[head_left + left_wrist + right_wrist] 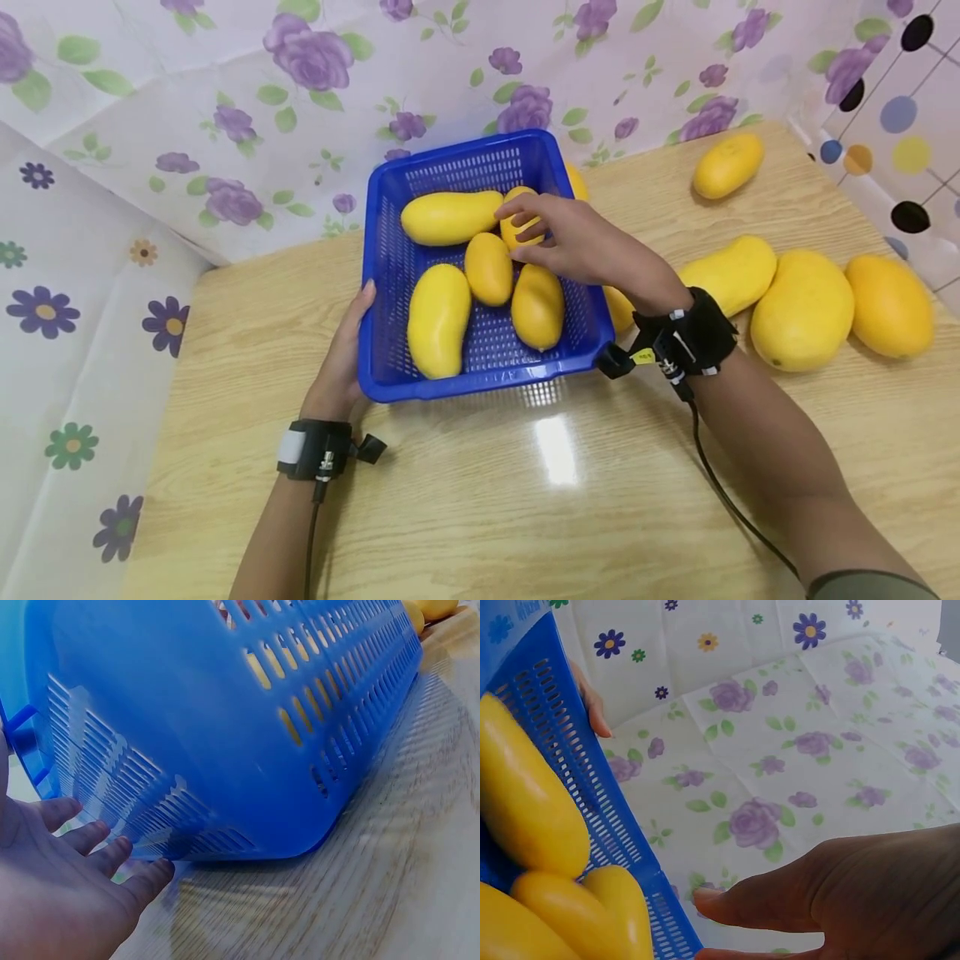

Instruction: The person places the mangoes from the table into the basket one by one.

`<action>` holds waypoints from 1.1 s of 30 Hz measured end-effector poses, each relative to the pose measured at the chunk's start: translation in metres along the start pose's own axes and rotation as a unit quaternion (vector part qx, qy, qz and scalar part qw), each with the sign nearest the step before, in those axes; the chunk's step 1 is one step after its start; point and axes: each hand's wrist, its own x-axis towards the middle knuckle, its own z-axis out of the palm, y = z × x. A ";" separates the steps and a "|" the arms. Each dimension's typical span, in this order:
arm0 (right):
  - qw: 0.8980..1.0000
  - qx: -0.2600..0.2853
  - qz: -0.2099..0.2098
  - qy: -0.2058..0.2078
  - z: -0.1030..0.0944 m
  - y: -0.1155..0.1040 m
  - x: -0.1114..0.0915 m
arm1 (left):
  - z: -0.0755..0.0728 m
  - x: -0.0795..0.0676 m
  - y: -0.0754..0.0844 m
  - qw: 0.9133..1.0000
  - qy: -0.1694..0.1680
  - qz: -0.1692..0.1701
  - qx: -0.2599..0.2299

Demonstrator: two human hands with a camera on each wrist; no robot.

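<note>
A blue plastic basket [480, 387] with slotted walls stands on the table, holding several yellow mangoes [438, 321]. At its left side my left hand [337, 358] touches the outer wall. In the left wrist view the fingers of that hand [67, 877] lie nearly straight and spread against the slots, and the thumb is by the rim. My right hand [573, 237] hovers over the basket's right part, fingers loosely bent, nearest the mango [517, 218] at the back right, which it partly hides. In the right wrist view nothing shows between its thumb and finger.
On the table right of the basket lie more mangoes: a long one [735, 271], a large one [802, 312], an orange-yellow one [890, 304] and one farther back [727, 167]. Others are partly hidden by the basket and right arm. A flowered sheet [450, 75] covers the wall behind.
</note>
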 end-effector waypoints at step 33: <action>0.999 -0.051 0.011 -0.013 -0.010 -0.002 -0.008 | -0.002 -0.001 -0.001 1.000 0.000 -0.010 0.008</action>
